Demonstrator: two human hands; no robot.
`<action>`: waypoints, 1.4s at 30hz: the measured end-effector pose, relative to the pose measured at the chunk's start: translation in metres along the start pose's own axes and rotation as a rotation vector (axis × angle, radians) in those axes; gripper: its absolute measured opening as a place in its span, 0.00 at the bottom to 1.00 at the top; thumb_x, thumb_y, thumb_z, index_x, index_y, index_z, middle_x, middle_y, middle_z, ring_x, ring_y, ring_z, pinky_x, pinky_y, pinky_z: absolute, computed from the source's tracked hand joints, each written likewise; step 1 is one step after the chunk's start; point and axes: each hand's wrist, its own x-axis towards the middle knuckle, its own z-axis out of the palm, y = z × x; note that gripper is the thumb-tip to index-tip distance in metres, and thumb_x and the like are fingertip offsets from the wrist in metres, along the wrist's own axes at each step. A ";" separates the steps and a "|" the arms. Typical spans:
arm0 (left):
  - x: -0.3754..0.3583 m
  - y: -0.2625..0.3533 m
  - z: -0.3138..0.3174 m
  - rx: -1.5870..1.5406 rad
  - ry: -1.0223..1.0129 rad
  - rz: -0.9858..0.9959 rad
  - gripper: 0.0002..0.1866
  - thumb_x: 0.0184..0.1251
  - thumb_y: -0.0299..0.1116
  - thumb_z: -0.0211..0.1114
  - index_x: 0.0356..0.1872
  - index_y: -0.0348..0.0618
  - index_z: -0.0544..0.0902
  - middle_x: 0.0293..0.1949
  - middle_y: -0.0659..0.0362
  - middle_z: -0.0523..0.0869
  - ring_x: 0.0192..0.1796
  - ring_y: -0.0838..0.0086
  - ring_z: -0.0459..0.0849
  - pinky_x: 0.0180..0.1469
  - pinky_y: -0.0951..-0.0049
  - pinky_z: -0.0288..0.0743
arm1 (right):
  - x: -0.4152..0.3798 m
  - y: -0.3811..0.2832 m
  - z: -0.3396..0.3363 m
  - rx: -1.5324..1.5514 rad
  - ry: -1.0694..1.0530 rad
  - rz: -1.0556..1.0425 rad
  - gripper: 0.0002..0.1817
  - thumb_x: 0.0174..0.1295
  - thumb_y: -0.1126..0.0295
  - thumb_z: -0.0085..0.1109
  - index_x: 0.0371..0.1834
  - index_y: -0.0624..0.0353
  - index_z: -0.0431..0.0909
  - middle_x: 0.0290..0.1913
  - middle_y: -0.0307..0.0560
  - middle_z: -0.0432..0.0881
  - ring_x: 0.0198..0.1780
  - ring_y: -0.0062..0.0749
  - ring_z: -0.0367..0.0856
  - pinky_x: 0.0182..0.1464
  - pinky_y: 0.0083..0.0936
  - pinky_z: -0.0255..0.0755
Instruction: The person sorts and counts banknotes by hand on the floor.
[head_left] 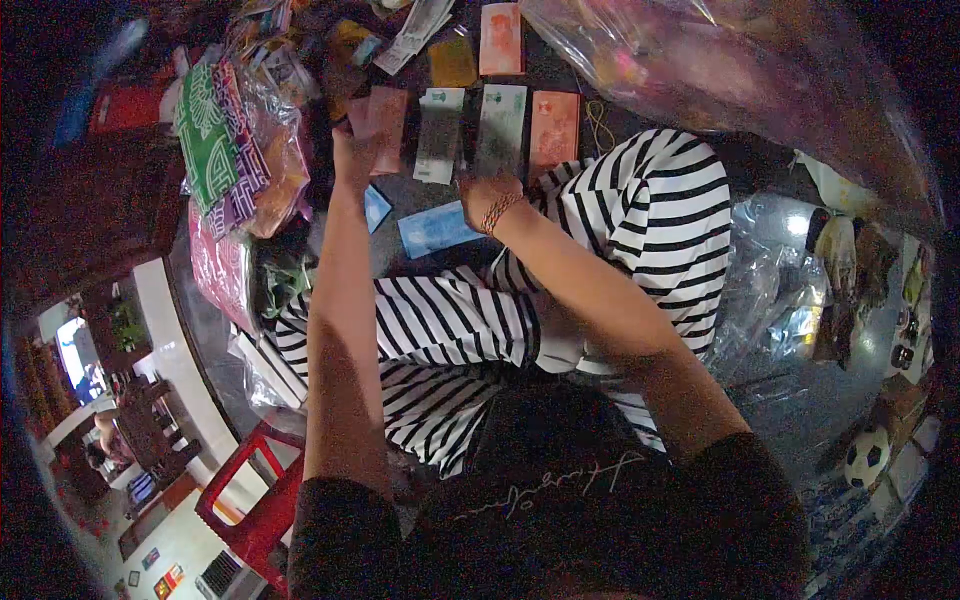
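Several flat bundles of printed paper like banknotes lie on the dark floor before my crossed legs. My left hand [355, 150] is at the left end of the row, against a reddish bundle [391, 135]; its fingers are lost in shadow and blur. My right hand [490, 203], with a chain bracelet on the wrist, has curled fingers and rests by the right end of a blue bundle [432, 231]. What it holds, if anything, is hidden. Between the hands lie a pale grey bundle [438, 140] and a green-grey bundle [502, 125]. An orange bundle [555, 128] lies to the right.
Farther back are another orange bundle [501, 40], a yellowish packet [453, 62] and loose pale notes [418, 35]. A green and purple patterned packet [215, 140] lies left. Large clear plastic [720, 70] bulges at upper right. A red plastic stool [250, 500] stands lower left.
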 end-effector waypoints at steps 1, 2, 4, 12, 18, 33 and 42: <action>0.007 -0.015 -0.008 0.002 0.004 -0.004 0.28 0.48 0.34 0.68 0.47 0.27 0.68 0.39 0.47 0.79 0.38 0.59 0.81 0.39 0.67 0.75 | 0.001 0.001 0.003 -0.028 0.050 -0.042 0.23 0.61 0.65 0.38 0.60 0.58 0.62 0.56 0.59 0.69 0.58 0.53 0.66 0.58 0.45 0.58; 0.017 -0.028 -0.018 0.427 -0.029 0.025 0.28 0.49 0.35 0.66 0.47 0.27 0.68 0.42 0.43 0.77 0.40 0.53 0.80 0.40 0.65 0.75 | 0.002 0.002 0.007 -0.056 0.100 -0.085 0.23 0.57 0.67 0.44 0.58 0.58 0.64 0.48 0.58 0.77 0.50 0.50 0.77 0.49 0.43 0.71; 0.016 -0.027 -0.024 0.856 -0.059 0.047 0.28 0.51 0.35 0.65 0.48 0.26 0.67 0.44 0.40 0.75 0.42 0.47 0.78 0.41 0.62 0.75 | 0.005 0.003 0.010 -0.018 0.093 -0.058 0.24 0.57 0.67 0.44 0.59 0.58 0.63 0.48 0.58 0.77 0.50 0.49 0.77 0.49 0.42 0.71; -0.029 -0.004 0.017 0.933 -0.064 0.178 0.17 0.52 0.33 0.59 0.41 0.35 0.70 0.38 0.40 0.74 0.41 0.47 0.78 0.41 0.56 0.74 | 0.002 0.001 0.004 -0.104 0.085 -0.043 0.27 0.57 0.69 0.43 0.62 0.59 0.58 0.47 0.60 0.78 0.49 0.48 0.78 0.49 0.43 0.71; -0.029 0.035 0.009 0.902 -0.054 0.155 0.15 0.54 0.33 0.57 0.42 0.38 0.70 0.37 0.43 0.76 0.39 0.47 0.78 0.39 0.54 0.74 | 0.008 0.001 0.006 -0.028 0.050 -0.011 0.28 0.56 0.71 0.43 0.63 0.59 0.58 0.43 0.59 0.79 0.48 0.48 0.78 0.48 0.42 0.72; -0.070 0.141 -0.036 -0.546 -0.177 -0.586 0.22 0.54 0.28 0.63 0.49 0.35 0.67 0.43 0.54 0.78 0.46 0.67 0.79 0.48 0.72 0.73 | 0.002 -0.007 -0.035 0.715 0.191 -0.173 0.26 0.60 0.47 0.49 0.44 0.61 0.74 0.37 0.56 0.79 0.41 0.43 0.79 0.45 0.33 0.69; -0.121 0.138 -0.008 -0.431 -0.236 -0.387 0.30 0.57 0.30 0.64 0.56 0.32 0.57 0.49 0.51 0.74 0.51 0.70 0.74 0.52 0.74 0.69 | 0.002 -0.015 -0.022 0.833 0.349 -0.369 0.22 0.56 0.58 0.58 0.49 0.61 0.72 0.38 0.50 0.80 0.40 0.37 0.78 0.43 0.27 0.70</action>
